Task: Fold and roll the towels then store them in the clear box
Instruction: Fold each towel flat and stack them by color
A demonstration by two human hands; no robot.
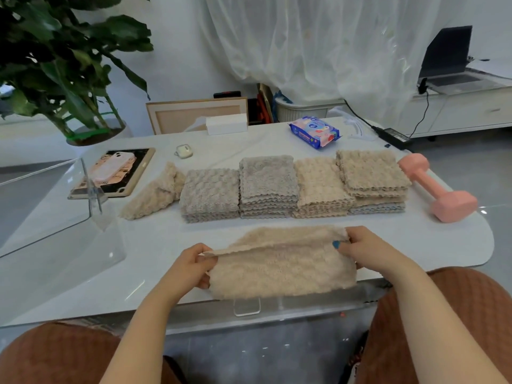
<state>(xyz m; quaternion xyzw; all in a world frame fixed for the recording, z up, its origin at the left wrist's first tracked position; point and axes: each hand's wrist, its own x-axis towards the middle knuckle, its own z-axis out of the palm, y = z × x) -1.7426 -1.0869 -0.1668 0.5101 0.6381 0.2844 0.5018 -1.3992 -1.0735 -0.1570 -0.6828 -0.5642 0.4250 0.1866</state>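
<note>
A beige fluffy towel (279, 267) lies at the near edge of the white table (155, 245), its far half lifted and folded toward me. My left hand (191, 268) pinches its left end. My right hand (368, 249) pinches its right end. Behind it stand several stacks of flat towels: a grey one (210, 194), another grey one (267, 184), a beige one (318, 185) and a beige-topped one (372, 176). A crumpled beige towel (155, 194) lies left of them. The clear box (47, 206) sits at the left, open and empty.
A pink dumbbell (437, 187) lies at the table's right end. A tablet with a phone on it (116, 170), an earbud case (184, 151), a white box (226, 123) and a wipes pack (314, 131) sit at the back. A potted plant (55, 65) stands far left.
</note>
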